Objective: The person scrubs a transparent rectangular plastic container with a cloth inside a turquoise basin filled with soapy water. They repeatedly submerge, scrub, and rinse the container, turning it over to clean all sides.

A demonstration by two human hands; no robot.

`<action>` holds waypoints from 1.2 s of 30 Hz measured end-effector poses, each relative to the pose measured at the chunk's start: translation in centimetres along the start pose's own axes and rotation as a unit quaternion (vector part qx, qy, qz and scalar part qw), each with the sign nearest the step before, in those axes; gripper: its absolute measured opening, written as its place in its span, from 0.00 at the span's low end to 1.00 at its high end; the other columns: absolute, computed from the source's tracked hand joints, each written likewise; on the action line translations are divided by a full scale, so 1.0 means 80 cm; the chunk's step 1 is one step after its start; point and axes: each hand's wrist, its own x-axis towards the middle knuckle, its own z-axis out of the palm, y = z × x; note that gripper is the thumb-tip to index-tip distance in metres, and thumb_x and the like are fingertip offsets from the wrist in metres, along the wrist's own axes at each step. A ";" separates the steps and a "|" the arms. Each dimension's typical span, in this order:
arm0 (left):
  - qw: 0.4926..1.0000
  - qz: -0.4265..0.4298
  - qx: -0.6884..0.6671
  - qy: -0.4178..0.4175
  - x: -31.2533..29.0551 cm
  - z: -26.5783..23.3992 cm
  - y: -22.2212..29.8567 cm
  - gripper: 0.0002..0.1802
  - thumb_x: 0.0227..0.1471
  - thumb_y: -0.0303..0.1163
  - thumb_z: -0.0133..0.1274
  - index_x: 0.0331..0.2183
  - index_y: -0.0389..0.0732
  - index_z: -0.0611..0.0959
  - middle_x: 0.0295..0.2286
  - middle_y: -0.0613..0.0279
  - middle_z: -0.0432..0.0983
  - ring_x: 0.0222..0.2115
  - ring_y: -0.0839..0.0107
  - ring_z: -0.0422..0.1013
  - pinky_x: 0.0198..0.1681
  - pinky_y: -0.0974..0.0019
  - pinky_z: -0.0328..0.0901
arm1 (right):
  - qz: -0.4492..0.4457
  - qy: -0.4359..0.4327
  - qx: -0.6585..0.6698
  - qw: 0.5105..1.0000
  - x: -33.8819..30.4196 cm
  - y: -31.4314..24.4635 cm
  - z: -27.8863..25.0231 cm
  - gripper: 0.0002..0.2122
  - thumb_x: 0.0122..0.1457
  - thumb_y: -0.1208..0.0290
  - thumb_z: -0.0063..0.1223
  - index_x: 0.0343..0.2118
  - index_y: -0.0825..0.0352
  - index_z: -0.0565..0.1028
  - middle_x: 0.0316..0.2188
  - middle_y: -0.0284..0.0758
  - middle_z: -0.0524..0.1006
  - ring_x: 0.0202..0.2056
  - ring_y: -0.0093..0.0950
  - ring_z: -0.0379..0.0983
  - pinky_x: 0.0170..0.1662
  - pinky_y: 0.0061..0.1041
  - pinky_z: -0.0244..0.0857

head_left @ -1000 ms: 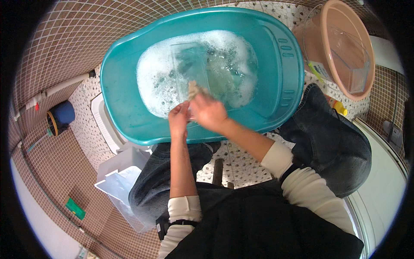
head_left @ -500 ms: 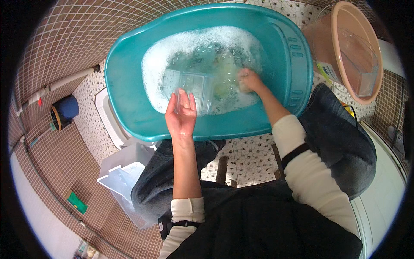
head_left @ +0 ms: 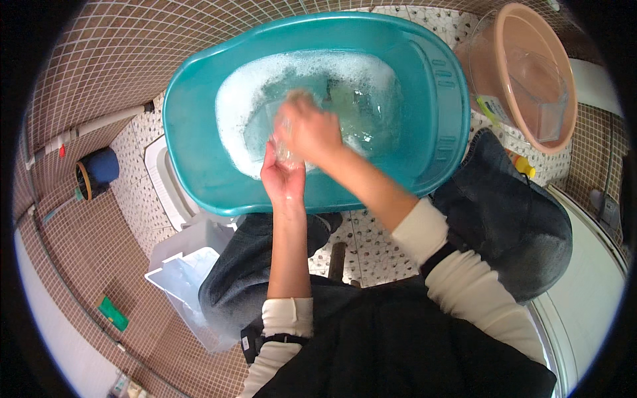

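A large teal tub [head_left: 192, 166] holds soapy water [head_left: 242, 99] with white foam around the edge. My left hand [head_left: 284, 180], palm up at the tub's near side, supports a clear plastic box [head_left: 286, 156] from below with its fingers curled against it. Most of the box is covered by my right hand [head_left: 308, 129], which lies across it and is smeared by motion. Whatever my right fingers hold cannot be made out. Pale greenish shapes show under the water right of my hands.
A peach-coloured basin [head_left: 501, 79] with clear containers [head_left: 551, 119] stands tilted at the far right. Clear and whitish plastic bins [head_left: 189, 265] stand by my left leg. A blue-and-black container [head_left: 99, 169] sits by the tiled wall at left, and a green packet [head_left: 113, 313] lies lower down.
My right hand has moved left out of the water at the tub's right side and now covers the clear box. My left hand stays under the box.
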 end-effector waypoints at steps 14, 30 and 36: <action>0.985 0.046 -0.159 0.049 -0.004 -0.013 0.009 0.21 0.55 0.29 0.42 0.50 0.33 0.65 0.51 0.55 0.63 0.53 0.65 0.58 0.55 0.57 0.56 | 0.102 -0.019 0.236 0.966 -0.032 0.046 0.012 0.16 0.56 0.57 0.42 0.30 0.66 0.74 0.30 0.43 0.74 0.31 0.43 0.71 0.34 0.38 0.64; 0.966 -0.057 -0.254 -0.002 -0.023 0.010 0.036 0.18 0.56 0.32 0.37 0.46 0.36 0.72 0.44 0.57 0.70 0.48 0.65 0.65 0.52 0.60 0.60 | 0.207 -0.125 0.405 0.882 0.001 0.116 -0.030 0.18 0.54 0.59 0.49 0.41 0.69 0.72 0.36 0.34 0.74 0.37 0.23 0.69 0.41 0.22 0.62; 0.978 0.131 0.163 0.013 -0.025 0.017 0.022 0.26 0.55 0.41 0.43 0.53 0.40 0.63 0.53 0.62 0.58 0.54 0.62 0.56 0.55 0.55 0.54 | 0.076 -0.128 0.326 0.934 -0.018 0.103 0.025 0.20 0.52 0.58 0.52 0.43 0.68 0.71 0.39 0.36 0.74 0.40 0.26 0.69 0.44 0.24 0.62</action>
